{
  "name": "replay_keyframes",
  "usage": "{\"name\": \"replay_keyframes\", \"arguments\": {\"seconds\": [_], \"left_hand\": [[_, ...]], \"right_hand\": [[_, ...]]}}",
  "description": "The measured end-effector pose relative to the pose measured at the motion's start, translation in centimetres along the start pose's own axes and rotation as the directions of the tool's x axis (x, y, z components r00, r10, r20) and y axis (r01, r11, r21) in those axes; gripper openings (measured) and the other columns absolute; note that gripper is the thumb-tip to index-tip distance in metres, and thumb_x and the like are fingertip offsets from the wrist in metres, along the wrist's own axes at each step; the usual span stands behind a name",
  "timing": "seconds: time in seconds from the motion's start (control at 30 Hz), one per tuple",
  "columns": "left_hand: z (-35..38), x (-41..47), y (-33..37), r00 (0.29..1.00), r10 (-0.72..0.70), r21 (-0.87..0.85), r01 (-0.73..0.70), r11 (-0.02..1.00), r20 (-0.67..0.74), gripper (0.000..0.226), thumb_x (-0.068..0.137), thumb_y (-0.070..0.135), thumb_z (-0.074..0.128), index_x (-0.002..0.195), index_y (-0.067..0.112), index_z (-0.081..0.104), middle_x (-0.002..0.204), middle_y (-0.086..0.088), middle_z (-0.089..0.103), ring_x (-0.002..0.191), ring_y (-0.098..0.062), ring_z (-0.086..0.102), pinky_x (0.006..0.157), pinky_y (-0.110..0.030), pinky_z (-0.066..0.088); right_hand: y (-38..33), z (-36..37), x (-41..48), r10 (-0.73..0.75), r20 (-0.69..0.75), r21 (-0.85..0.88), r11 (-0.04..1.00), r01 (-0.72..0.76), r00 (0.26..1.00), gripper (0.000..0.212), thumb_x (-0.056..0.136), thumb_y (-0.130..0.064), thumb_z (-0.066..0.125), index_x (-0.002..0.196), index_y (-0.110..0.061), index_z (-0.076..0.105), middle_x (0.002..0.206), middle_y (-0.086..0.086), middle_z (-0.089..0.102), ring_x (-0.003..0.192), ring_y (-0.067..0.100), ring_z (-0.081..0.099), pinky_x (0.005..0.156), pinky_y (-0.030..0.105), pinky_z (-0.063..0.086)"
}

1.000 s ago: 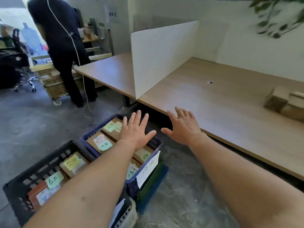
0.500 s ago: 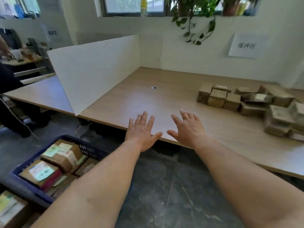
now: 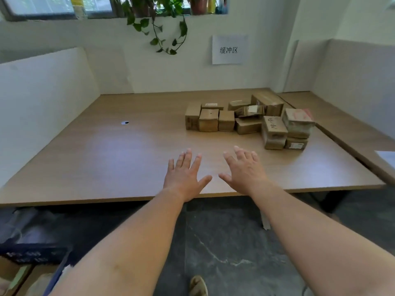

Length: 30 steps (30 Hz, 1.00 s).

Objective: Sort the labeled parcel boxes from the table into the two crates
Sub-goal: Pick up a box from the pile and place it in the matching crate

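Just over edge of light-brown wooden counter (image 3: 106, 157): left hand (image 3: 183, 178), right hand (image 3: 245, 174), fingers spread wide, holding nothing; brown cardboard parcel boxes (image 3: 245, 122) heaped well beyond.

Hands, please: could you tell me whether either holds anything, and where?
Nothing is held; the left hand and right hand are open, short of the boxes.

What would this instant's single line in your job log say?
stage: poised at table edge | left hand: open, empty | right hand: open, empty | parcel boxes: piled beyond right hand, untouched
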<state>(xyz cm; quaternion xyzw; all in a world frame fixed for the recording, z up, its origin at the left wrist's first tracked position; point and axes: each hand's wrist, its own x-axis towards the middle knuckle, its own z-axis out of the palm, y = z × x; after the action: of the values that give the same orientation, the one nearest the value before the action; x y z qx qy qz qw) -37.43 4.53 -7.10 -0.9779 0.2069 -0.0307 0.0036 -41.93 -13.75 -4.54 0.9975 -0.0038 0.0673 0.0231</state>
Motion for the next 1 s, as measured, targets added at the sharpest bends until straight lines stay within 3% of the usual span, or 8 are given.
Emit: {"name": "replay_keyframes", "arguments": {"seconds": [0.27, 0.7, 1.0], "left_hand": [[1.4, 10.9, 4.8, 0.985, 0.172, -0.071, -0.173, 0.982, -0.009, 0.078, 0.091, 0.070, 0.016, 0.152, 0.029, -0.012, 0.160, -0.005, -0.016, 0.147, -0.022, -0.015, 0.116, -0.046, -0.009], [-0.2, 33.6, 7.0, 0.937, 0.343, -0.107, -0.349, 0.931, -0.070, 0.078, 0.092, 0.069, 0.018, 0.153, 0.027, -0.008, 0.161, -0.007, -0.013, 0.147, -0.024, -0.013, 0.116, -0.048, -0.007], [3.3, 40.0, 10.7, 0.902, 0.431, -0.138, -0.428, 0.893, -0.003, 0.078, 0.092, 0.069, 0.017, 0.152, 0.027, -0.009, 0.161, -0.007, -0.013, 0.147, -0.023, -0.013, 0.116, -0.047, -0.007]], "right_hand": [[7.5, 1.3, 4.6, 0.176, 0.029, -0.060, 0.983, -0.174, 0.984, 0.073, 0.093, -0.058, 0.039, 0.152, -0.024, 0.013, 0.158, 0.013, 0.012, 0.145, 0.030, 0.012, 0.117, 0.048, 0.011], [16.8, 1.2, 21.6, 0.324, 0.033, -0.149, 0.937, -0.316, 0.945, 0.071, 0.092, -0.059, 0.040, 0.151, -0.025, 0.017, 0.158, 0.012, 0.014, 0.145, 0.030, 0.013, 0.116, 0.050, 0.011], [21.8, 3.9, 24.4, 0.419, 0.126, -0.152, 0.904, -0.400, 0.899, 0.068, 0.093, -0.057, 0.041, 0.149, -0.025, 0.019, 0.157, 0.013, 0.015, 0.144, 0.031, 0.015, 0.116, 0.049, 0.012]]}}
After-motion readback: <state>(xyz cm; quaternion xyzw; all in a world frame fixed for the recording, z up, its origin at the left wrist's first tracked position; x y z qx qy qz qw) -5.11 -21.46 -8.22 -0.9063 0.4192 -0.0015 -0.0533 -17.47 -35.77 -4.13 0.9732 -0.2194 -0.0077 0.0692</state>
